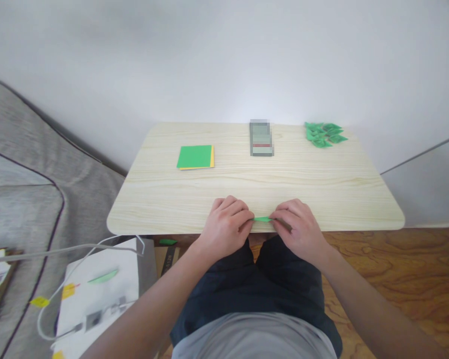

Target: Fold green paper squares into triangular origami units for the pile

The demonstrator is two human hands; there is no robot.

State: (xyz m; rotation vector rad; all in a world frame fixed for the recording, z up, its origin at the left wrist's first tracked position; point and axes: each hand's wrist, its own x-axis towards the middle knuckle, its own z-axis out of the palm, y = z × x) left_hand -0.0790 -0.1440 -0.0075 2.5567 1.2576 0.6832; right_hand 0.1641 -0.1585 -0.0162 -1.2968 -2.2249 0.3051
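Observation:
A small folded piece of green paper [262, 219] is stretched between my two hands, just above the table's front edge. My left hand [228, 222] pinches its left end between thumb and forefinger. At the other end, my right hand [297, 227] grips the paper's tip in the same way. Farther back on the left lies a stack of square paper [195, 156], green on top with yellow showing at the edge. Several folded green paper pieces [324, 134] are heaped at the back right of the table.
A phone-like device [261, 138], its screen blurred, lies at the back middle of the wooden table [153, 199]. A grey sofa [86, 199] stands at left. Below it, a white surface [130, 262] carries a plug, cables and paper scraps. The wall borders the table's far edge.

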